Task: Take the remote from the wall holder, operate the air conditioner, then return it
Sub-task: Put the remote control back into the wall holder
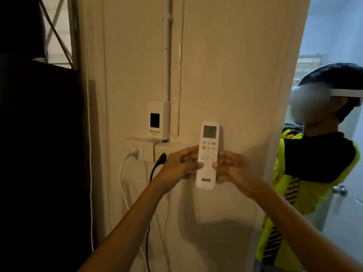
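The remote (pixel 208 154) is upright against the wall (pixel 235 75), between the left hand (pixel 180 165) and right hand (pixel 231 169). Sockets (pixel 141 150) sit left of it. A person (pixel 314 163) stands far right.

We see a remote (pixel 208 155) of smooth white plastic with a dull grey screen. The wall (pixel 235 75) looks matt, painted cream. The door knob (pixel 339 190) is shiny metal.
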### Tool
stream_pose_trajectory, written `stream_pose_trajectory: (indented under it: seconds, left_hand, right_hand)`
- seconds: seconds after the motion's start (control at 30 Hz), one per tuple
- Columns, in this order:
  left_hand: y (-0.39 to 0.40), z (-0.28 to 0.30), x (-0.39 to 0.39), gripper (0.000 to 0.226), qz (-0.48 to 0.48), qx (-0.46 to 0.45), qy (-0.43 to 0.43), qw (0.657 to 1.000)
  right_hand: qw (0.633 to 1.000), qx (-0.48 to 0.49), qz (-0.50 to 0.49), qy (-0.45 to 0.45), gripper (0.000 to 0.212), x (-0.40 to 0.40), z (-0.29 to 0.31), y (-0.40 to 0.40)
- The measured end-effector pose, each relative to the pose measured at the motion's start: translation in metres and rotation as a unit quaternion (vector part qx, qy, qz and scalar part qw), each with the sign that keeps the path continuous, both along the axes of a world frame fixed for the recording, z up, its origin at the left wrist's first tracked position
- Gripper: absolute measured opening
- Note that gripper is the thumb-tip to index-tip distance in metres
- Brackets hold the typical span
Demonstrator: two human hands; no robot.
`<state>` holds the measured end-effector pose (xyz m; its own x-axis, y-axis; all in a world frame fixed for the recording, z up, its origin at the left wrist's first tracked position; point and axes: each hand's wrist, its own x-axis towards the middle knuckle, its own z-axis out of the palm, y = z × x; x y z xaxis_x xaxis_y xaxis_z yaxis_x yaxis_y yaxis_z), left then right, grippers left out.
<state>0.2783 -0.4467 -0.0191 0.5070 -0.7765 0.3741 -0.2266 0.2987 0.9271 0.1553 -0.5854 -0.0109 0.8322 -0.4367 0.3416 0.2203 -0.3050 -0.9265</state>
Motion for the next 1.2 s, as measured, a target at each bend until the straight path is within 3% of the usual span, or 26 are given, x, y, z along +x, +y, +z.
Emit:
stream_pose_trajectory:
  seconds: [0.33, 0.67, 0.9, 1.2]
  left_hand:
    - [-0.03, -0.021, 0.009, 0.032, 0.069, -0.05, 0.003, 0.996]
    - [-0.065, -0.07, -0.026, 0.049, 0.32, -0.098, -0.107, 0.936]
    - [-0.089, -0.07, -0.032, 0.075, 0.332, -0.063, -0.115, 0.934]
    - [-0.099, -0.059, -0.034, 0.077, 0.38, -0.045, -0.175, 0.907]
  right_hand:
    - [0.997, -0.017, -0.073, -0.037, 0.026, 0.017, 0.0, -0.031]
    - [0.979, -0.069, -0.159, -0.111, 0.026, 0.038, 0.035, -0.043]
    - [0.961, -0.078, -0.231, -0.131, 0.024, 0.063, 0.034, -0.041]
    - [0.941, -0.184, -0.263, -0.106, 0.03, 0.069, 0.026, -0.033]
